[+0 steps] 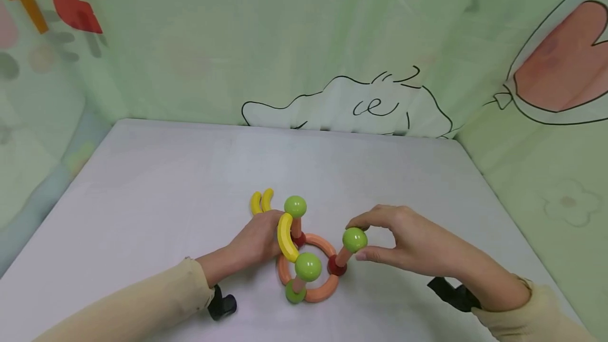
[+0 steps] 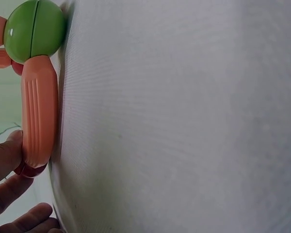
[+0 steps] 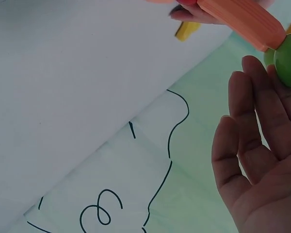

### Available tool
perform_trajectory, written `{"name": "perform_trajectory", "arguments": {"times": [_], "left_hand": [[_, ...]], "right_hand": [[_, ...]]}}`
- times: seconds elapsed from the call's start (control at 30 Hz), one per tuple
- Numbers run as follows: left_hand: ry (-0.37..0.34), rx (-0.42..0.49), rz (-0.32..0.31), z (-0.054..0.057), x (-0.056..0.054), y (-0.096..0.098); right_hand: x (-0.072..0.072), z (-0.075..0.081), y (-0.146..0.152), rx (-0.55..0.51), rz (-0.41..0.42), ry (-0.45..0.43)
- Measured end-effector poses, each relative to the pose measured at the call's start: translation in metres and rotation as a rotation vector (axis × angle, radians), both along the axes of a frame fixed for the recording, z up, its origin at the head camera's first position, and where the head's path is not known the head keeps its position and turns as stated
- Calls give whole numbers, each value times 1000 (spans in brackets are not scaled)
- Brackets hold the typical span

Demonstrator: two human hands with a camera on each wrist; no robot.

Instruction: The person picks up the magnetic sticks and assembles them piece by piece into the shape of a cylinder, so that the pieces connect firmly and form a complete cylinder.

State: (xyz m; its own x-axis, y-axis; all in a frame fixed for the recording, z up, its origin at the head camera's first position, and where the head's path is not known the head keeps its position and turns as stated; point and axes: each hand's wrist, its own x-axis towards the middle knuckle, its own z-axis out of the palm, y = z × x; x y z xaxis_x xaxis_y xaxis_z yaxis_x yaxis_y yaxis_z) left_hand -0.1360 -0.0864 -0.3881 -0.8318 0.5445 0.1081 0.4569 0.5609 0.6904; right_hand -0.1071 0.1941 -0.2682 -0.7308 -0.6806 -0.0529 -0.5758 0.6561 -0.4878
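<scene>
A toy frame of magnetic-style sticks and balls stands on the table, its ring of curved orange sticks (image 1: 322, 294) joined by red and green balls. Upright orange sticks carry light green balls on top, and a yellow curved stick (image 1: 286, 237) spans two of these. My left hand (image 1: 256, 237) holds the ring's far left side; in the left wrist view thumb and finger pinch at a red ball (image 2: 31, 171) below an orange stick (image 2: 40, 111). With thumb and index finger my right hand (image 1: 418, 241) pinches the right-hand green ball (image 1: 354, 239), its other fingers extended in the right wrist view.
Two loose yellow curved sticks (image 1: 256, 203) lie just beyond my left hand. The white table (image 1: 180, 173) ends at printed green fabric walls (image 1: 214, 41) behind and at both sides. Black straps (image 1: 221, 304) hang at both wrists.
</scene>
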Motion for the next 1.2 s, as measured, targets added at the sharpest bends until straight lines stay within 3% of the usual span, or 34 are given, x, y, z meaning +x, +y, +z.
{"name": "perform_trajectory", "arguments": {"times": [0.33, 0.53, 0.8, 0.93, 1.03, 1.2], "left_hand": [[-6, -14, 9, 1, -1, 2], [0, 41, 10, 4, -1, 1], [-8, 132, 16, 8, 1, 1], [-5, 141, 9, 9, 0, 2], [6, 129, 2, 9, -1, 3], [6, 100, -18, 12, -3, 4]], "right_hand": [[-1, -1, 3, 1, -15, -37], [-1, -6, 6, -19, -17, -55], [2, -42, 7, -145, -20, -151], [4, -60, 1, -245, -6, -136], [5, -65, -2, -287, -7, -96], [6, -65, -3, -305, -11, -99]]}}
